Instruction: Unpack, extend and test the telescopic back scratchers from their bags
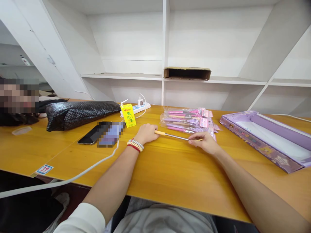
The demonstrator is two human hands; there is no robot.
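Observation:
My left hand (145, 133) grips the yellow handle end of a thin telescopic metal rod (176, 136) lying just above the wooden table (170, 174). My right hand (204, 141) pinches the rod's other end, which has a yellow tip. The rod stretches between both hands. Just behind it lies a pile of pink and purple packaged rods (188, 119) in clear bags. Bead bracelets sit on my left wrist.
A purple display box (267, 137) lies at the right. A yellow drink carton (128, 115), a power strip (136, 108), a phone (93, 133), a white cable (73, 176) and a black bag (77, 113) are at the left. Another person sits far left. White shelves stand behind.

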